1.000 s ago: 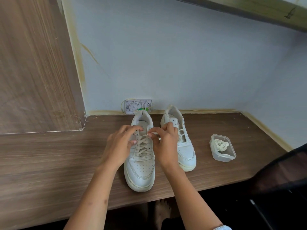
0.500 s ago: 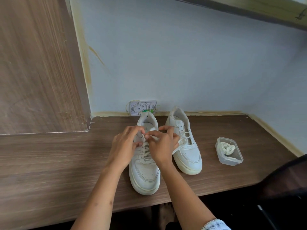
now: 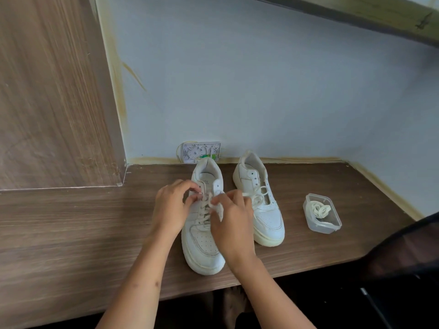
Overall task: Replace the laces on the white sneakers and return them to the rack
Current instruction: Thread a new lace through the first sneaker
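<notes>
Since a moment ago the right hand has drawn nearer; both it and the left hand pinch the cream lace of the near-left white leather sneaker.

left hand fingers pinch lace on near sneaker | right hand fingers pinch lace beside them | second sneaker just right of right fingers | clear box holding laces farther right | all on worktop
</notes>
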